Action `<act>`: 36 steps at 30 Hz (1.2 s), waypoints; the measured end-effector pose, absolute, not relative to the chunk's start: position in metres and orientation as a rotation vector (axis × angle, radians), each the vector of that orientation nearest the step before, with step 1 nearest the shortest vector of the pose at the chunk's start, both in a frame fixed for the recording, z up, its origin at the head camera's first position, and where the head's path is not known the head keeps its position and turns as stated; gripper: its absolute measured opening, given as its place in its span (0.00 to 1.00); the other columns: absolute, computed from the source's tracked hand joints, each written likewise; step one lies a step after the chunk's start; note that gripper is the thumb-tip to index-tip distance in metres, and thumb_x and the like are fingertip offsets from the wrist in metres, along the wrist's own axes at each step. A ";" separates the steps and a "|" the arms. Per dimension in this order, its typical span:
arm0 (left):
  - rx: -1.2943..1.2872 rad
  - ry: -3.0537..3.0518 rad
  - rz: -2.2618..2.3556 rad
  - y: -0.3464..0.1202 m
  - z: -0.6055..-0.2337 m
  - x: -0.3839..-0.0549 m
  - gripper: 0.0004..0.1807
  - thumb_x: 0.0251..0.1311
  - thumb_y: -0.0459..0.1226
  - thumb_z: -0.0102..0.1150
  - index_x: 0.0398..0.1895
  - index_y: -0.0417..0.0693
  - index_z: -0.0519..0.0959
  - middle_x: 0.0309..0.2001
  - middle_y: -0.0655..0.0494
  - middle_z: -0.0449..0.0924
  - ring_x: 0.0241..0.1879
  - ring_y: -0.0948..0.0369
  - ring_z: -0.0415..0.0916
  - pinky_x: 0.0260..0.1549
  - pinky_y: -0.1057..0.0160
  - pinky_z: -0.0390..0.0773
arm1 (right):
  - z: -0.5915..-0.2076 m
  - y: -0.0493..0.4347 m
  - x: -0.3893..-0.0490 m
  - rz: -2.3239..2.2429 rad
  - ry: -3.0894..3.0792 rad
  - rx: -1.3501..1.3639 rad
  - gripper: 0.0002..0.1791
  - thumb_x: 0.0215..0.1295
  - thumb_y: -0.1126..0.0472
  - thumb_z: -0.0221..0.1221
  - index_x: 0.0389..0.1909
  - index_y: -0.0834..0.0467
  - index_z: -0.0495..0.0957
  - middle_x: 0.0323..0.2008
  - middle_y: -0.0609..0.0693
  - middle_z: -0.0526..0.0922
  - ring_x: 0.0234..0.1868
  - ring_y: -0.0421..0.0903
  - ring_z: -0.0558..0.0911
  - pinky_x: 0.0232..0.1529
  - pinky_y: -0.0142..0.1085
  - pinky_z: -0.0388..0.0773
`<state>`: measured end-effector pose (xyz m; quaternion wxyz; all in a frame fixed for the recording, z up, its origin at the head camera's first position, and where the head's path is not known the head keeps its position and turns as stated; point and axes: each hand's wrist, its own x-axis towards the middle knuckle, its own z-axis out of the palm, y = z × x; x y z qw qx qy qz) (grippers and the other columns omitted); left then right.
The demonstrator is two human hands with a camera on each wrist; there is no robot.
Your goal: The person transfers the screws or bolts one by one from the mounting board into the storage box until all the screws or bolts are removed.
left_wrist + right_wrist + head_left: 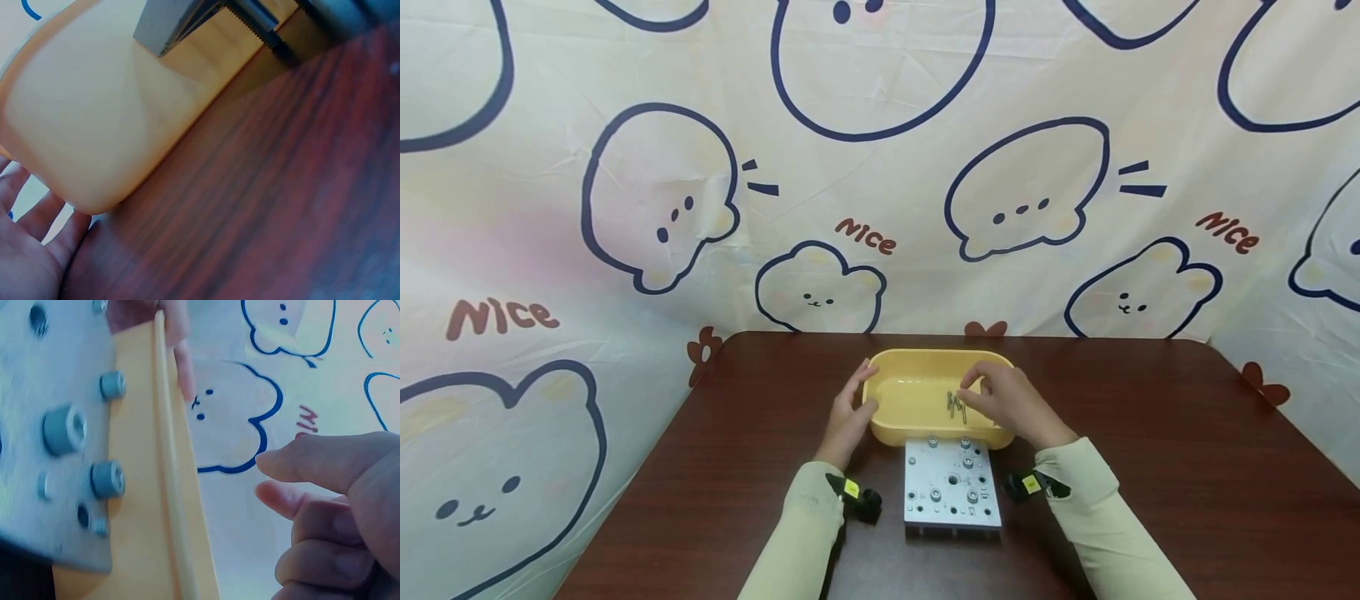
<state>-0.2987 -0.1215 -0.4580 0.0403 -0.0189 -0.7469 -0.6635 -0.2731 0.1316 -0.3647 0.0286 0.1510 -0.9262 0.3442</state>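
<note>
Several small metal screws (956,405) lie in the right half of a yellow tray (895,400). My right hand (1003,400) is over the tray, index finger and thumb just above the screws. In the right wrist view a small gap shows between those fingertips, with nothing visible in it; the other fingers are curled. At the tray's left end, my left hand (846,421) touches the rim with its fingers spread. A silver metal plate (925,475) stands directly in front of the tray, with socket-head screws (64,430) in some of its holes.
The dark wooden table (737,467) carries the tray and plate. Threaded screw ends (253,28) stick out beneath the plate. A cloth printed with cartoon bears (820,292) hangs behind the table and along its sides.
</note>
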 end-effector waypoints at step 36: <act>-0.043 -2.297 -2.023 -0.122 -0.459 -0.301 0.28 0.59 0.35 0.53 0.62 0.70 0.72 0.70 0.80 0.55 0.74 0.61 0.46 0.67 0.47 0.57 | -0.366 0.092 -0.239 1.159 -3.049 1.005 0.09 0.62 0.62 0.62 0.41 0.58 0.75 0.19 0.47 0.72 0.19 0.41 0.71 0.20 0.33 0.69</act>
